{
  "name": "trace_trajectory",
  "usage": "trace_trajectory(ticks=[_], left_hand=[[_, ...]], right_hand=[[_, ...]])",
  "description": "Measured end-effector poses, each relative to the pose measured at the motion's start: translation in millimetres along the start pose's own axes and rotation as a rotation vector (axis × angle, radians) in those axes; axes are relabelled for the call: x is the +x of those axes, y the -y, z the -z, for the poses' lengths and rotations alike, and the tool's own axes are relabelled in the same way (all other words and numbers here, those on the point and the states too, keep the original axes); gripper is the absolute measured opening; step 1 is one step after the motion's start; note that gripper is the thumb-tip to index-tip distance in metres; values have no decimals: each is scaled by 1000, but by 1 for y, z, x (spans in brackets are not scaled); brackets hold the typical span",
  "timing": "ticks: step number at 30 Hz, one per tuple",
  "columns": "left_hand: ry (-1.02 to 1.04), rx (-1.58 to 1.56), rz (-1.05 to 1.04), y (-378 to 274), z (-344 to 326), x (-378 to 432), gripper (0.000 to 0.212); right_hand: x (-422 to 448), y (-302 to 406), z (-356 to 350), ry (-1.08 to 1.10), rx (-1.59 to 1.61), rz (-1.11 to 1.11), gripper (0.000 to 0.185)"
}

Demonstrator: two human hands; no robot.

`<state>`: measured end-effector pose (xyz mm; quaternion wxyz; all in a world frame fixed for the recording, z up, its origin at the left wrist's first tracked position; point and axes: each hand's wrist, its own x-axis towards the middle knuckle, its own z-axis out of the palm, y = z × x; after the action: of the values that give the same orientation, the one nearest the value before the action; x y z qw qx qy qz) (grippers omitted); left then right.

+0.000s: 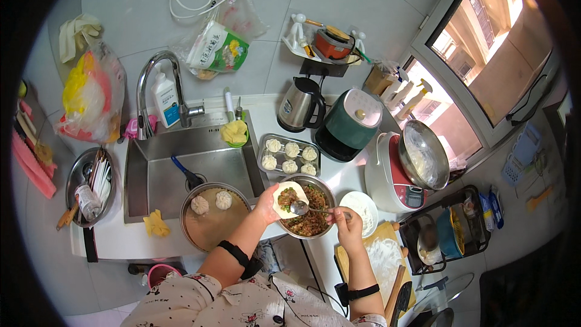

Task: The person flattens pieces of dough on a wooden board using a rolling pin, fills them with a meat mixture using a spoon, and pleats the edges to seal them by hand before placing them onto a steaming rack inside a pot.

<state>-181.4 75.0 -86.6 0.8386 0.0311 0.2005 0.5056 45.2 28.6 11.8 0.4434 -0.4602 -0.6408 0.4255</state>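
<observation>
On the palm of my left hand (267,203) rests a round dough wrapper (297,189) with a mound of meat filling (287,200) on it. My right hand (347,227) grips the handle of a metal spoon (300,208), whose bowl touches the wrapper beside the filling. Below both hands stands a steel bowl (330,186) of minced filling with green bits. Left of it, a round lined steamer tray (213,229) carries two pleated buns (223,200). Behind the bowl, a rectangular tray (262,163) holds several more buns (292,149).
A white bowl of flour (363,211) and a floured wooden board (376,254) with a rolling pin (394,295) and a knife (403,299) lie to the right. The steel sink (199,145) is left. A kettle (297,104), air fryer (347,127) and rice cooker (383,168) stand behind.
</observation>
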Motion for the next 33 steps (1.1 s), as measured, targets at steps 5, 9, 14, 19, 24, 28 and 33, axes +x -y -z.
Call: trace_trajectory(ticks=[5,9,14,19,24,28,33], left_hand=[[-92,12,66,0,-1,-2,47],[-92,8,91,0,1,-1,45],[-12,43,78,-2,17,8,46],[-10,35,90,-3,14,6,47],[-44,79,28,-7,12,1,44],[-81,175,-73,-12,31,2,36],[-164,128,-61,-14,20,-13,35]], right_hand=[[4,14,-3,85,-447,253,20],[6,23,-2,69,-394,268,16],[0,34,-1,186,-503,460,13],[5,28,-3,191,-530,376,13],[7,-3,-4,58,-90,104,25],[5,-24,-8,-114,128,12,23],[-9,-41,-21,-92,52,31,24]])
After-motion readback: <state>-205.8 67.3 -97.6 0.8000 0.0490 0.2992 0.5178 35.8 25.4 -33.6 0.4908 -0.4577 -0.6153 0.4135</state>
